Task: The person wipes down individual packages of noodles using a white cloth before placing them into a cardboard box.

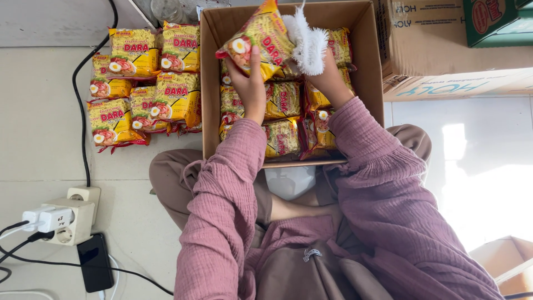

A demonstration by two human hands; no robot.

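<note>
My left hand (pixel 248 83) holds a yellow noodle packet (pixel 261 39) up over the open cardboard box (pixel 210 89). In my right hand (pixel 328 80) is a white fluffy duster (pixel 307 45), whose fibres touch the packet's right edge. Inside the box lie several more yellow noodle packets (pixel 283 136), partly hidden by my arms in pink sleeves. I sit cross-legged on the floor with the box against my knees.
A pile of noodle packets (pixel 144 83) lies on the tiled floor left of the box. A power strip with plugs (pixel 69 219), a black phone (pixel 94 262) and cables sit at the lower left. Closed cartons (pixel 438 50) stand at the upper right; another box corner (pixel 508 261) shows at the lower right.
</note>
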